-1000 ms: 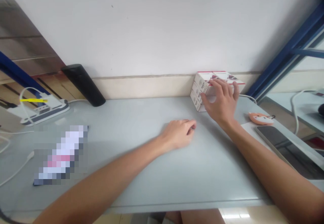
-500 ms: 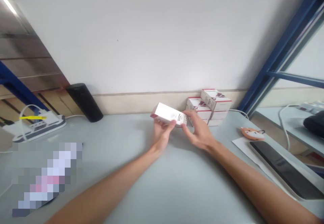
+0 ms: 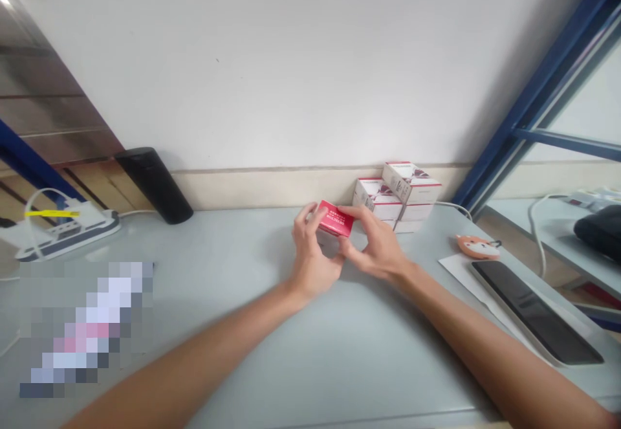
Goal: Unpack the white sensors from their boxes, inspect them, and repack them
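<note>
Small red carton (image 3: 334, 218), white print on the visible face, gripped between both hands above the desk (image 3: 242, 358), just in front of a stack of white cartons (image 3: 398, 197).

Left hand (image 3: 310, 254): closed on the carton's left end, fingers (image 3: 310, 214) curled upward. Right hand (image 3: 374, 242): closed in a pinch from the right, fingers (image 3: 350, 211) along the carton's upper edge, thumb (image 3: 347, 259) low and close to the left hand. Thumb contact with the carton not confirmable.

Stack: white cartons with red trim, in two tiers, set at the foot of the wall against beige skirting (image 3: 291, 189), up and to the right of the hands. Upper carton sitting at a slight angle.

Right of the stack: orange fox-shaped pad (image 3: 478, 246), beside a black smartphone (image 3: 533, 312) on a white sheet (image 3: 453, 264).

Left along the wall: black cylinder (image 3: 154, 184), then white power strip (image 3: 68, 231) with a yellow tag. Front left: pixelated object (image 3: 87, 329), unidentifiable.
</note>
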`<state>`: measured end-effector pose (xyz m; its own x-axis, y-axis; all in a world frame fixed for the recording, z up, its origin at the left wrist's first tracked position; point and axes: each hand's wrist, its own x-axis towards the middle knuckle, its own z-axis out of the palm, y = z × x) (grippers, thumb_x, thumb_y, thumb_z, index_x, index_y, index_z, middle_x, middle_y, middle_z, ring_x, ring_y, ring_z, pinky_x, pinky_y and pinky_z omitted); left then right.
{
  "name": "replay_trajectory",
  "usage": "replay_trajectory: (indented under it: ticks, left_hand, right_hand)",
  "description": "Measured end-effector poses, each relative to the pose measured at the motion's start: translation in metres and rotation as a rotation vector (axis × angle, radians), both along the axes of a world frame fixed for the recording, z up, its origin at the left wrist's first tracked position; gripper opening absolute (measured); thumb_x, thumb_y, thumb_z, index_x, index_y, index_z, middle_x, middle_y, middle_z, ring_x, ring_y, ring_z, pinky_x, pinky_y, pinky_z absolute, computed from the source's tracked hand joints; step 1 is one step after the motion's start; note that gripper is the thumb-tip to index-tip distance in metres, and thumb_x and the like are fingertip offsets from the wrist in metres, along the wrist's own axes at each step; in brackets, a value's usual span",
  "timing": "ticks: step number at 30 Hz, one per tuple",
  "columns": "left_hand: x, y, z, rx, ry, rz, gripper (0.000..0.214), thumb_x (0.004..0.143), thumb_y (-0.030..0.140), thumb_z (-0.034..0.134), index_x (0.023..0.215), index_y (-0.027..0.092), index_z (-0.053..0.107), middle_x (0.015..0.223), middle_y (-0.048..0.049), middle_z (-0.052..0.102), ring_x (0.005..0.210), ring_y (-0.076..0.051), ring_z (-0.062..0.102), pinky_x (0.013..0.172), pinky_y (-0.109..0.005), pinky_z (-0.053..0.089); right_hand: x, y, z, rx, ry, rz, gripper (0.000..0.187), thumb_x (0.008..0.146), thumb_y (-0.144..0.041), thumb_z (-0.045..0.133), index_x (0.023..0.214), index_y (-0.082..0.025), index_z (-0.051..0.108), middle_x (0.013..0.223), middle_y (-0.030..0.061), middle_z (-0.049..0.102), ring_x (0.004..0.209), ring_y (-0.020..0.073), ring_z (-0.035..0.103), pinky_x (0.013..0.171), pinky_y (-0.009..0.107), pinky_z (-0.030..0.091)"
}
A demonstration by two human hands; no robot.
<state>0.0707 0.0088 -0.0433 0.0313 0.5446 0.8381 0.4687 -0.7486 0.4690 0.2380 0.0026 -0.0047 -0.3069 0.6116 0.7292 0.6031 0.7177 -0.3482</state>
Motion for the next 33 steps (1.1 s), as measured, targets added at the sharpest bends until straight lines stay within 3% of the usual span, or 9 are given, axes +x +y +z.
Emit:
replay_trajectory:
  ticks: [5, 11, 14, 17, 22, 26, 33]
  left_hand:
    - [-0.002, 0.000, 0.001, 0.026, -0.022, -0.068, 0.075, 0.092, 0.026, 0.070, 0.153, 0.032, 0.027, 0.146, -0.0161, 0.041, 0.141, -0.031, 0.048, 0.115, -0.053, 0.045]
    - [-0.008, -0.001, 0.002, 0.055, 0.139, -0.033, 0.085, 0.088, 0.012, 0.069, 0.156, 0.040, 0.026, 0.148, -0.0139, 0.038, 0.138, -0.029, 0.051, 0.110, -0.050, 0.052]
    - [-0.009, -0.003, 0.003, 0.055, 0.195, -0.022, 0.069, 0.088, 0.011, 0.068, 0.146, 0.038, 0.042, 0.148, -0.0122, 0.041, 0.135, -0.029, 0.055, 0.109, -0.048, 0.053]
    - [-0.009, -0.004, 0.004, 0.038, 0.235, 0.035, 0.053, 0.087, 0.014, 0.070, 0.133, 0.034, 0.054, 0.147, -0.0106, 0.046, 0.130, -0.028, 0.059, 0.107, -0.045, 0.054]
    - [-0.011, -0.002, 0.005, 0.130, 0.305, 0.105, 0.064, 0.085, 0.017, 0.074, 0.142, 0.032, 0.049, 0.144, -0.0112, 0.054, 0.125, -0.027, 0.063, 0.106, -0.043, 0.055]
    - [-0.014, -0.001, 0.005, 0.243, 0.402, 0.131, 0.051, 0.089, 0.018, 0.072, 0.135, 0.033, 0.056, 0.146, -0.0127, 0.050, 0.129, -0.028, 0.062, 0.104, -0.043, 0.056]
    - [-0.018, 0.003, 0.010, 0.032, 0.326, 0.241, 0.057, 0.089, 0.029, 0.074, 0.141, 0.033, 0.052, 0.152, -0.0113, 0.052, 0.119, -0.027, 0.069, 0.095, -0.039, 0.060]
  right_hand:
    - [0.002, 0.000, -0.001, 0.008, 0.022, -0.028, 0.042, 0.094, -0.039, 0.060, 0.133, -0.025, 0.055, 0.112, 0.0086, 0.073, 0.091, 0.0246, 0.071, 0.076, 0.037, 0.059]
    - [0.008, 0.000, -0.006, 0.017, 0.114, -0.097, 0.029, 0.105, -0.038, 0.042, 0.125, -0.026, 0.059, 0.101, 0.0051, 0.076, 0.081, 0.0209, 0.072, 0.072, 0.033, 0.057]
    - [0.009, 0.003, -0.011, 0.040, 0.218, -0.263, 0.032, 0.108, -0.037, 0.035, 0.126, -0.026, 0.059, 0.090, 0.0036, 0.073, 0.068, 0.0195, 0.066, 0.063, 0.032, 0.052]
    - [0.010, 0.009, -0.011, 0.065, 0.251, -0.351, 0.035, 0.109, -0.037, 0.033, 0.125, -0.025, 0.061, 0.094, 0.0053, 0.073, 0.072, 0.0205, 0.066, 0.063, 0.033, 0.051]
    - [0.022, 0.025, -0.002, 0.210, 0.172, -0.467, 0.024, 0.103, -0.031, 0.047, 0.116, -0.024, 0.067, 0.106, 0.0084, 0.071, 0.096, 0.0251, 0.066, 0.084, 0.039, 0.053]
    - [0.038, 0.037, -0.004, 0.282, -0.021, -0.616, 0.017, 0.097, -0.025, 0.057, 0.104, -0.024, 0.072, 0.120, 0.0111, 0.070, 0.121, 0.0326, 0.060, 0.102, 0.049, 0.045]
    - [0.044, 0.041, -0.012, 0.320, -0.082, -0.586, 0.017, 0.094, -0.019, 0.059, 0.104, -0.025, 0.072, 0.119, 0.0075, 0.073, 0.131, 0.0304, 0.058, 0.113, 0.050, 0.037]
